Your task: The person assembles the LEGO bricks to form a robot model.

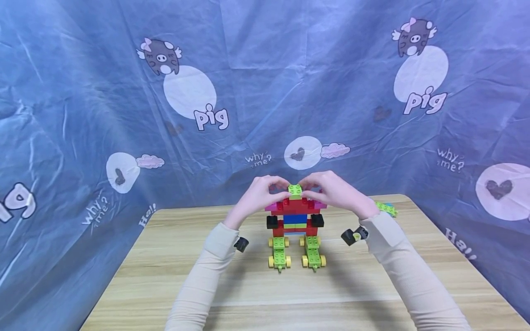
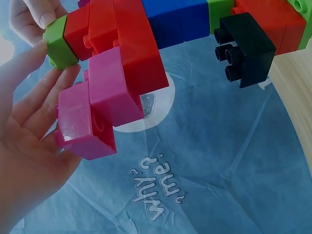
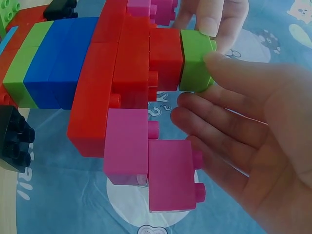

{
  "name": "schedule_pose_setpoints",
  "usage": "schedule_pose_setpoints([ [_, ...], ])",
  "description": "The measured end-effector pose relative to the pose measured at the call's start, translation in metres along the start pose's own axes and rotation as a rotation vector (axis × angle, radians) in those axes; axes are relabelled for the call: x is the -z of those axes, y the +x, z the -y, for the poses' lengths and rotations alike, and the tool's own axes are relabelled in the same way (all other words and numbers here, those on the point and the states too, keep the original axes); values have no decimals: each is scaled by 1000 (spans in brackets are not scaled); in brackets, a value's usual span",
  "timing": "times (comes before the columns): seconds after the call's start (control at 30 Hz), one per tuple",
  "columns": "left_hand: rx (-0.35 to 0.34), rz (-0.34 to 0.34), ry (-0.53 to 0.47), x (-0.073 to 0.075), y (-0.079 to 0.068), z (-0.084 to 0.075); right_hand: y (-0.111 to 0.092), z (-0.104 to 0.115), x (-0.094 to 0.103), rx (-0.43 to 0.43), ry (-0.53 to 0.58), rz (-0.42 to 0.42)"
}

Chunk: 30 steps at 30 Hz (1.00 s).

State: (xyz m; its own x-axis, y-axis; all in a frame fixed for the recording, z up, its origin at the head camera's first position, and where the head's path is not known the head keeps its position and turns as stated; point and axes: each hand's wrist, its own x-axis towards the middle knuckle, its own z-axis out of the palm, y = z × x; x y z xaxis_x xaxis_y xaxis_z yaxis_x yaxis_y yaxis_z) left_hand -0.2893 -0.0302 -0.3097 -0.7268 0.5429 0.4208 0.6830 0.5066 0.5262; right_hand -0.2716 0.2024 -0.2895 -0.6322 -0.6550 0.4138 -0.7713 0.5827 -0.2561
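Observation:
A tall figure of toy building bricks stands upright on the table. Its topmost piece is a lime green brick (image 1: 295,191), pinched from the left by my left hand (image 1: 261,195) and from the right by my right hand (image 1: 336,193), thumbs toward me. Beneath it come red bricks (image 1: 295,207), then blue bricks (image 1: 295,219). Stepped pink bricks (image 2: 107,87) jut out under the left hand's fingers; matching pink bricks (image 3: 169,175) lie by the right fingers. Black bricks (image 1: 272,222) stick out lower at both sides. Two green wheeled bases (image 1: 279,255) with yellow wheels carry the figure.
On the wooden table (image 1: 178,276), a few flat green and blue bricks (image 1: 387,209) lie at the back right, beyond the right forearm. A blue patterned cloth (image 1: 256,82) hangs behind and at both sides. Black wrist cameras (image 1: 241,244) hang below the cuffs.

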Motion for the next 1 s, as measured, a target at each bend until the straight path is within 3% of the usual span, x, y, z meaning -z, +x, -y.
schedule_pose_setpoints([
  [0.3, 49, -4, -26, -1, -2, 0, 0, 0, -2, -7, -4, -12],
  [0.7, 46, 9, -2, 0, -1, -1, 0, 3, 0, -18, -32, 1],
  [1.0, 35, 0, -36, -2, 0, -1, 1, 1, -2, -43, -4, -3],
])
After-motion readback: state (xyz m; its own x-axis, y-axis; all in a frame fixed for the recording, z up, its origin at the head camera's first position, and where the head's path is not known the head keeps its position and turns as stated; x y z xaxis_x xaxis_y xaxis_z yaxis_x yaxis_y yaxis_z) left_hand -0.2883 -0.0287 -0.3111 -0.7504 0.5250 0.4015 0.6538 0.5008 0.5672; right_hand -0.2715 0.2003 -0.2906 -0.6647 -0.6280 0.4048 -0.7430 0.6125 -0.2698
